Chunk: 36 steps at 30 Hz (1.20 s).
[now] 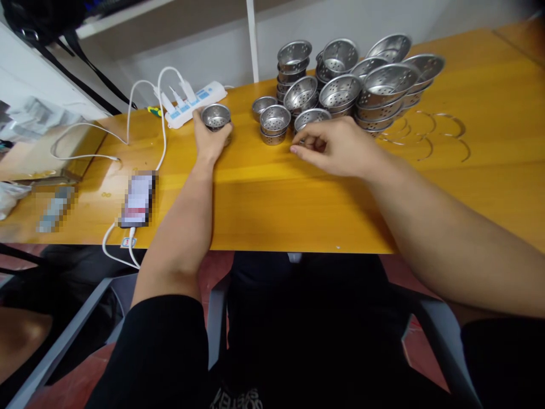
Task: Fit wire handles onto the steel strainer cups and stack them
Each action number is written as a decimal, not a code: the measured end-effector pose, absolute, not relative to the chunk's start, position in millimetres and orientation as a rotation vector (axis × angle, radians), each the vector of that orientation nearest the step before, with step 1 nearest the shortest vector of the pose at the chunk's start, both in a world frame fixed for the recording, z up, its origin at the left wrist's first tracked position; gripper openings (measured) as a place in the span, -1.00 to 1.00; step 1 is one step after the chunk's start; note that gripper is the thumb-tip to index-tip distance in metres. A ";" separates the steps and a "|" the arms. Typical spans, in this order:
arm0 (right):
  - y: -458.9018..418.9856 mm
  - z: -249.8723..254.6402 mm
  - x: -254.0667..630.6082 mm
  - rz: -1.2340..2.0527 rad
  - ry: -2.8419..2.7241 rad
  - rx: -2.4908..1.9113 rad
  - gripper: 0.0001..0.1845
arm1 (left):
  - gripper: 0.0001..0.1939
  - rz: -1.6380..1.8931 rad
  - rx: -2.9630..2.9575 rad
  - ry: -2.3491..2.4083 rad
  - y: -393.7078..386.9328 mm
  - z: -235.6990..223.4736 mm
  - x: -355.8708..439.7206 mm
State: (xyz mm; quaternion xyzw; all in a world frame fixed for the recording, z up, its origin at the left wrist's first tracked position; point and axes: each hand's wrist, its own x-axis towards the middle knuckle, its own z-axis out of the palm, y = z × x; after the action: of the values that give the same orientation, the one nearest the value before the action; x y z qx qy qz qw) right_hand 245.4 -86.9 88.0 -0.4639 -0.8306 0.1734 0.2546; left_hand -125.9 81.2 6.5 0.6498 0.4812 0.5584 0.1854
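Note:
On the left, my left hand is wrapped round a small perforated metal strainer basket, its open rim facing up beside the power strip. My right hand hovers just in front of a small strainer basket, partly covering it. The fingers of that hand are curled towards the thumb; whether anything tiny is between them I cannot make out. Between the hands stand a short stack of small baskets and a single small basket.
Tall stacks of larger strainer baskets stand at the back right, some tilted. Thin curved metal strips lie beside them. A white power strip with cables and a charging phone are on the left. Another person's arm shows lower left.

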 end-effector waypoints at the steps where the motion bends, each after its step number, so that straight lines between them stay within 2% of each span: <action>1: -87.3 88.2 245.0 0.472 -2.259 -1.249 -0.55 | -0.20 1.594 1.803 1.422 76.6 11.5 -121.1; 5: -87.5 87.8 243.2 0.467 -2.262 -1.163 -0.61 | -0.39 1.670 1.674 1.573 66.4 27.8 -109.5; 10: -86.2 85.5 242.5 0.482 -2.253 -1.079 -0.66 | -0.54 1.786 1.399 1.528 64.6 34.7 -108.6; 14: -86.2 84.3 242.8 0.514 -2.246 -1.088 -0.64 | -0.36 1.810 1.407 1.474 64.8 33.9 -104.5; 20: -87.2 84.5 241.9 0.532 -2.244 -1.081 -0.61 | -0.06 1.663 1.617 1.568 66.3 32.5 -106.3; 23: -87.2 84.2 241.4 0.511 -2.243 -1.075 -0.63 | -0.03 1.663 1.722 1.590 61.8 35.0 -107.0; 31: -87.0 83.4 242.6 0.590 -2.236 -1.104 -0.46 | 0.08 1.724 1.652 1.596 55.5 30.9 -105.8; 36: -82.7 77.7 242.7 0.558 -2.286 -1.085 -0.56 | 0.20 1.794 1.623 1.514 70.6 16.6 -123.1</action>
State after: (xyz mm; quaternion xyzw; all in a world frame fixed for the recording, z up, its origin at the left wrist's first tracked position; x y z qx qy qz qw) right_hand 242.7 -82.7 77.7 -0.4029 -0.8490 0.2072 0.2720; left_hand -123.1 70.6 16.6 0.5628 0.5250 0.6221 0.1431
